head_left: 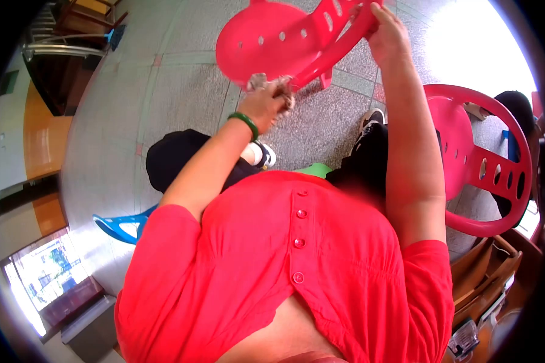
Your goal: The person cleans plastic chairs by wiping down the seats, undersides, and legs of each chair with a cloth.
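Note:
A pink-red plastic chair [266,39] with oval holes and a slotted, curved backrest is tipped at the top of the view, partly cut off by the edge. My right hand [389,35] grips the chair's rim, its fingers closed around it. My left hand [263,110], with a green bangle at the wrist, is closed on a crumpled greyish cloth [257,81]. The cloth lies against the near edge of the chair, beside the end of the curved rim.
A second pink-red chair [454,136] stands on the right, with another person's dark-clothed leg [518,109] behind it. A blue plastic chair [118,227] is on the left. Wooden furniture [481,272] sits at lower right. Grey tiled floor [188,91] spreads around my feet.

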{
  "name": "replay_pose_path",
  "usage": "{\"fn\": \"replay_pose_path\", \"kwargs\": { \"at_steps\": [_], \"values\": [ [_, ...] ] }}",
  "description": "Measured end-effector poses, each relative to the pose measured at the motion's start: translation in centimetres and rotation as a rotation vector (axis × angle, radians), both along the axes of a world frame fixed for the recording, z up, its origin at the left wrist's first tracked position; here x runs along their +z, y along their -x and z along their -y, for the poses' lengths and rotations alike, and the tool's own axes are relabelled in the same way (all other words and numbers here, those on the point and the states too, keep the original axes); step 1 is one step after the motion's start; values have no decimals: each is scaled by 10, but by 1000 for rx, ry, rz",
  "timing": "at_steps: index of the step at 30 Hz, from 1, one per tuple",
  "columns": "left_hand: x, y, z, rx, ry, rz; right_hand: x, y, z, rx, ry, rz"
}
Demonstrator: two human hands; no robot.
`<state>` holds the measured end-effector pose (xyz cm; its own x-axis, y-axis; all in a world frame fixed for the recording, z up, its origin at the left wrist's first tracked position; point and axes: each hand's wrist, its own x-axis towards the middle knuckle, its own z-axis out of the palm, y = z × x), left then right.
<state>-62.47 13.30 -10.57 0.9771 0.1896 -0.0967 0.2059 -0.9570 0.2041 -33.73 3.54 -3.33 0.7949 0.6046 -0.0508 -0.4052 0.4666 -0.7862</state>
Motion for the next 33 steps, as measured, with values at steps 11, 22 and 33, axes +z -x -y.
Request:
{"fn": "replay_pose_path", "kwargs": {
  "at_steps": [11,22,33],
  "values": [
    [10,37,-117,663,921,200,-17,-72,52,-221,177,-36],
    [-10,-145,-28,147,605,60,-22,-23,51,-411,362,53],
    [-40,-57,-18,-209,20,156,-23,-19,42,-531,488,153]
  ]
}}
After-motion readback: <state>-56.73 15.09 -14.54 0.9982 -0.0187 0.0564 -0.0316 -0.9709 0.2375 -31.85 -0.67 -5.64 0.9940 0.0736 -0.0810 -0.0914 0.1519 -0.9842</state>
